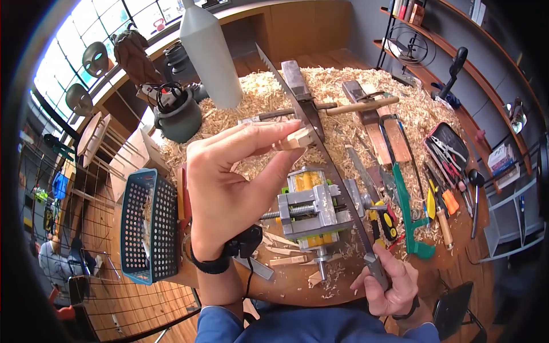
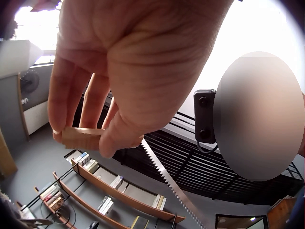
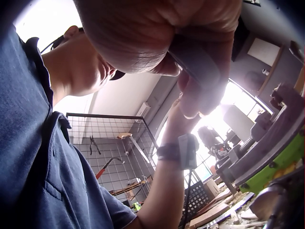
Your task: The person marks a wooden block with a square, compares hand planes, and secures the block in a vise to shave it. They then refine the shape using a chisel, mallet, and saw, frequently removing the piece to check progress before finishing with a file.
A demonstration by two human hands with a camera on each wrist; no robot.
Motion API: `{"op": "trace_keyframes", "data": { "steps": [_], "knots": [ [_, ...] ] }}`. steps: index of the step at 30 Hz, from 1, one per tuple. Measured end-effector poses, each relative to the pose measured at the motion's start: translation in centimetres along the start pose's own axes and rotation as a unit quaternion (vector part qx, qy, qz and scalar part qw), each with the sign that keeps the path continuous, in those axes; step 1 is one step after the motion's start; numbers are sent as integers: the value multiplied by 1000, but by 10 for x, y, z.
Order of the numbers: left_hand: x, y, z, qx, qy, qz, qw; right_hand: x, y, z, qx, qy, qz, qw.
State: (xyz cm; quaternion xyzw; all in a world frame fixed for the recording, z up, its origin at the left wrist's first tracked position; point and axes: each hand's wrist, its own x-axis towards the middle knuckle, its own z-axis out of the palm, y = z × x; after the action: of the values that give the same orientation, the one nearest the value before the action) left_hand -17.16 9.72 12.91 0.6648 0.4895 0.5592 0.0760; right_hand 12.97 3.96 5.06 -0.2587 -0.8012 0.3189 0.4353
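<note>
Raised over the bench, my left hand [image 1: 220, 177] pinches a small pale wood block [image 1: 299, 139] between thumb and fingertips. The left wrist view shows the same wood block [image 2: 82, 138] gripped from the side, with the toothed saw blade [image 2: 167, 176] sticking out beyond the thumb. My right hand [image 1: 396, 288] holds a hand saw by its grey handle [image 1: 376, 271], low at the front. From there the long saw blade [image 1: 358, 226] slants up and leftward, passing right beside the block. Below the left hand stands a grey and green bench vise [image 1: 309, 220] with yellow parts.
Wood shavings [image 1: 263, 91] cover the back of the bench. A white bottle [image 1: 213, 57] and dark pot [image 1: 179, 117] stand back left, a teal basket [image 1: 132, 228] at the left edge. On the right lie a green-handled saw [image 1: 402, 200], a chisel [image 1: 444, 226] and pliers [image 1: 449, 150].
</note>
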Motion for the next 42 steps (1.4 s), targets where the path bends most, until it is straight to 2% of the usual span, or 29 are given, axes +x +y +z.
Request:
{"op": "trace_keyframes", "data": {
  "steps": [3,6,7,9,10,12,14,16,18,19,22,24,26,27,31,34,37,39,40,42],
  "knots": [
    [1,1,-1,-7,-34,16,999,-3,-1,-2,3,3,11,1000],
    [-8,2,3,21,-64,-3,998,-6,-3,-10,13,4,34,999],
    [-13,3,4,39,-82,-24,996,-7,-3,-15,38,-6,62,997],
    [-21,5,8,81,-122,-7,989,-16,0,-23,77,-17,120,990],
    [-25,7,10,125,-157,11,980,-24,2,-25,119,14,155,981],
    [-37,14,22,76,-199,-44,976,-41,6,-20,174,128,193,957],
    [-43,16,34,73,-231,-18,970,-47,7,-19,173,204,226,937],
    [-45,15,47,75,-262,-12,962,-50,8,-24,180,211,236,931],
    [-48,14,62,19,-254,-99,962,-55,9,-26,186,205,227,934],
    [-49,16,68,-49,-255,-175,950,-56,11,-28,192,189,209,940],
    [-56,2,75,-109,-282,-202,931,-57,12,-31,186,164,188,950],
    [-57,1,80,-99,-287,-174,937,-56,14,-32,185,160,189,951],
    [-60,-2,84,-122,-249,-167,946,-56,16,-33,174,128,202,955],
    [-62,-1,87,-147,-209,-194,947,-56,16,-34,173,123,202,956],
    [-62,-1,84,-109,-244,-200,943,-57,15,-33,169,118,198,958],
    [-64,-5,86,-122,-200,-192,953,-56,15,-33,157,108,192,963],
    [-58,-5,83,-57,-238,-169,955,-57,16,-31,157,119,189,962],
    [-50,5,83,20,-243,-100,965,-57,16,-31,167,135,175,961],
    [-49,3,83,19,-244,-100,965,-57,16,-31,167,136,176,961],
    [-46,-3,81,108,-287,-19,952,-57,14,-30,164,147,182,958]
  ]
}}
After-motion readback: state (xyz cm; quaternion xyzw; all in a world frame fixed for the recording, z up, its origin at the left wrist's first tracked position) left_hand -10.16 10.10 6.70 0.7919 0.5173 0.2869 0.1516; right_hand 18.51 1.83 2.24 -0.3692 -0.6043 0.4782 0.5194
